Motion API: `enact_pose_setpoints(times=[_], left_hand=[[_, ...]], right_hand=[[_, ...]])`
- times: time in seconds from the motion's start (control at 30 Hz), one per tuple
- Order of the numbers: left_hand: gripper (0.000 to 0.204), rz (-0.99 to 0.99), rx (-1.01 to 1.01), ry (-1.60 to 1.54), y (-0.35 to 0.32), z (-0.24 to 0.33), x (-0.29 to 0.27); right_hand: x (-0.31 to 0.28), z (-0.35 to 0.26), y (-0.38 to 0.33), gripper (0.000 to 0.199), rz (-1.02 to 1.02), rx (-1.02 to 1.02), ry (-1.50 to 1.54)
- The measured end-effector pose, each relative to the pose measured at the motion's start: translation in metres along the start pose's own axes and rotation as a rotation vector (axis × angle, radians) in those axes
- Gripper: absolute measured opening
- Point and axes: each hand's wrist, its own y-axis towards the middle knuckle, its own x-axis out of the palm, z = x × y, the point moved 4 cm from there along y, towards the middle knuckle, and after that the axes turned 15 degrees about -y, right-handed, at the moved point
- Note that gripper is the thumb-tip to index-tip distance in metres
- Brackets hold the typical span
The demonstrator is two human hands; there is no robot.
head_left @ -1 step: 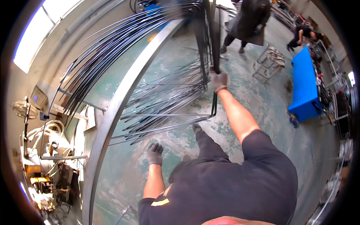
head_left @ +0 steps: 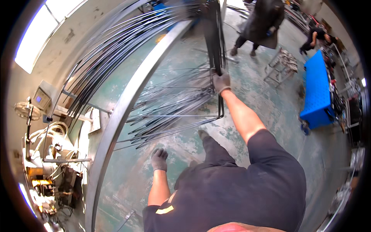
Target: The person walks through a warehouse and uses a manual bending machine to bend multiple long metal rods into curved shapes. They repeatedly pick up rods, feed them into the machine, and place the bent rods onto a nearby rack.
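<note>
My right hand (head_left: 222,81), in a grey work glove, is closed around upright lengths of dark bent metal rods (head_left: 215,44). Below that grip, the rods' lower lengths (head_left: 170,103) turn and fan out leftward above the floor, partly blurred. My left hand (head_left: 159,159), gloved too, hangs lower left with its fingers loosely stretched and holds nothing. It is near the rod ends but apart from them. The rods' upper bend is blurred at the top of the view.
A square steel beam (head_left: 129,87) slants past on my left, with more long rods (head_left: 112,54) arching over it. Cables and equipment (head_left: 54,154) stand by the wall. To the right are a small metal stand (head_left: 280,67), a blue cart (head_left: 317,87) and two other people.
My right hand has shifted slightly left with the rods it grips, and the upright lengths now stand closer together. My left hand stays about where it was.
</note>
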Motion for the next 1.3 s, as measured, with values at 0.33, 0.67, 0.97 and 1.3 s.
enact_pose_setpoints(times=[0.33, 0.67, 0.97, 1.3], left_hand=[[0.013, 0.183, 0.053, 0.099, -0.036, -0.074, -0.054], [0.033, 0.409, 0.085, 0.187, -0.052, -0.074, 0.076], [0.035, 0.604, 0.273, 0.162, -0.127, -0.073, 0.024], [0.033, 0.905, 0.227, 0.521, -0.289, -0.161, -0.187]], right_hand=[[0.206, 0.079, 0.191, 0.041, -0.222, 0.395, -0.319], [0.261, 0.130, 0.264, 0.053, -0.082, 0.588, -0.434], [0.200, 0.090, 0.103, 0.054, -0.417, 0.444, -0.723], [0.171, 0.104, -0.246, 0.075, -1.092, -0.294, -1.151]])
